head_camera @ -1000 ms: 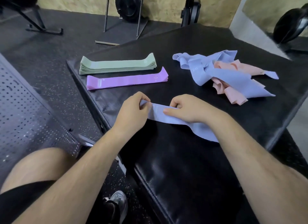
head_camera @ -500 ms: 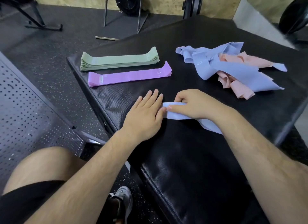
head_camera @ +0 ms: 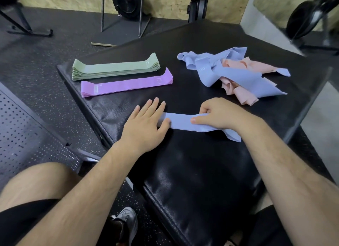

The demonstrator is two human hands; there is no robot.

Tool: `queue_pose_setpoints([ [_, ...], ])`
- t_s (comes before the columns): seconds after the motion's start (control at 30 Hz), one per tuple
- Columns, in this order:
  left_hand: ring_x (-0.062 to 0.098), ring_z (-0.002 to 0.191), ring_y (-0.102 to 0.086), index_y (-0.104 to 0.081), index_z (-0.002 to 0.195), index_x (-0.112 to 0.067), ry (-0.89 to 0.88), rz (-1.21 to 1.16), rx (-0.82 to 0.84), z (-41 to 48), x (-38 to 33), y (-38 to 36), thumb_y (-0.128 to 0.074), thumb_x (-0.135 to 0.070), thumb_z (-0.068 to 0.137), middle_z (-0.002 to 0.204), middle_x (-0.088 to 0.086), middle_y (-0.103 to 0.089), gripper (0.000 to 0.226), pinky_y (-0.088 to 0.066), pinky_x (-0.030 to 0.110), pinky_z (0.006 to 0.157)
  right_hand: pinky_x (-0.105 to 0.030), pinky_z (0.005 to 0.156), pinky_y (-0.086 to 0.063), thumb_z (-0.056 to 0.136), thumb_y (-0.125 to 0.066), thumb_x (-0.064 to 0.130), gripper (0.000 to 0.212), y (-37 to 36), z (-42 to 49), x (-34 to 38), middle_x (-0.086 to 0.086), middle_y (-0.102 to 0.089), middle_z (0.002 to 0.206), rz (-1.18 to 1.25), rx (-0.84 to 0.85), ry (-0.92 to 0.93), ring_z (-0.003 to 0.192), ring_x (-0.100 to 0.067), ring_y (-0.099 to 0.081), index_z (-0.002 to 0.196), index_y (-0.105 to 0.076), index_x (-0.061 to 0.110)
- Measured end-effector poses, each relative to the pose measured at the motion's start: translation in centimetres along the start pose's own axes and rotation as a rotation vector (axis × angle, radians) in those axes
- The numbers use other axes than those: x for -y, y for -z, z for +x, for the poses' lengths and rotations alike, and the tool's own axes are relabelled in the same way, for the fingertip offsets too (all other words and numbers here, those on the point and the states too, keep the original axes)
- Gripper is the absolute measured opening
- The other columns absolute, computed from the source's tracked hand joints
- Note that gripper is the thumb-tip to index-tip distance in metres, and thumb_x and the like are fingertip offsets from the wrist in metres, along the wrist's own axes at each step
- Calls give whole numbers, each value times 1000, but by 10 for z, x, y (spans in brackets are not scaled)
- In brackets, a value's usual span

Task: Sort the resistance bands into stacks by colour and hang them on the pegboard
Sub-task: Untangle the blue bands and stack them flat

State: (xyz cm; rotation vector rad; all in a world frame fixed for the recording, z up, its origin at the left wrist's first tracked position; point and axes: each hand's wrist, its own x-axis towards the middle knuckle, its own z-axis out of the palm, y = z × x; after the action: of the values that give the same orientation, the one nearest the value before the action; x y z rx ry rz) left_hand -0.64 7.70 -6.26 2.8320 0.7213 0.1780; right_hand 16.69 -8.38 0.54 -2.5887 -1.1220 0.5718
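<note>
Blue band [head_camera: 180,122]: a flat, pale blue-lilac loop of fabric, laid left to right on the near middle of the pad [head_camera: 192,172]. Its left part lies smooth, while its right end is twisted and trails out past the right wrist.
Left hand [head_camera: 146,124]: released, palm down with fingers straight, pressing the left end of the blue band flat.
Right hand [head_camera: 218,115]: grasping, with fingers and thumb curled round the blue band near its middle, pinching it.
Green stack [head_camera: 113,68]: sage green bands laid flat one on another with edges lined up, at the far left of the pad. There is a pale mark near its right end.
Purple stack [head_camera: 126,84]: violet bands, flat and aligned, just beside the green stack on its near side. It is thinner and has "10" printed at the right end.
Heap [head_camera: 247,80]: loose, crumpled blue bands tangled over pink bands [head_camera: 244,97] at the far right of the pad, well apart from both stacks. One blue band shows "20".
Pad holds: everything above.
Pegboard [head_camera: 22,128]: a dark perforated panel, low at the left beside the pad.
Counts: two tidy stacks, one heap, one band in hand. The green stack shows several layers and the purple a few, but exact numbers there and in the heap cannot be told.
</note>
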Motion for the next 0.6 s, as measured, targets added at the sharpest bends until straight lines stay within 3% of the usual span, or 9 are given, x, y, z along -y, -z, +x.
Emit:
queue_pose_setpoints([
  [0.17, 25, 151, -23, -40, 152, -15, -115, 145, -202, 6, -20, 6, -22, -44, 90, 161, 7, -31, 71, -6, 45, 124, -30, 61, -39, 83, -71, 54, 33, -6, 2, -3, 8, -61, 80, -17, -24, 29, 74, -13, -58, 79, -62, 22],
  [0.27, 17, 153, -12, -31, 156, -16, -246, -35, -110, 10, -48, -2, -18, -41, 98, 165, 0, -20, 64, 2, 34, 123, -32, 63, -43, 84, -70, 52, 31, -8, 2, -5, 7, -63, 80, -14, -29, 45, 76, -14, -60, 79, -63, 23],
  [0.37, 9, 153, 2, -17, 159, -23, -256, -74, 1, 12, -58, -16, -21, -45, 107, 167, -8, -5, 57, 6, 29, 122, -34, 67, -45, 84, -70, 52, 29, -7, 1, -9, 7, -64, 81, -14, -36, 58, 78, -14, -60, 82, -64, 24],
  [0.6, 8, 153, 2, -14, 160, -26, -223, -36, 14, 12, -58, -16, -24, -50, 105, 167, -11, -2, 60, 6, 29, 123, -29, 68, -46, 83, -75, 54, 26, 9, -11, -25, 10, -64, 86, -12, -17, 52, 81, -7, -60, 87, -68, 29],
])
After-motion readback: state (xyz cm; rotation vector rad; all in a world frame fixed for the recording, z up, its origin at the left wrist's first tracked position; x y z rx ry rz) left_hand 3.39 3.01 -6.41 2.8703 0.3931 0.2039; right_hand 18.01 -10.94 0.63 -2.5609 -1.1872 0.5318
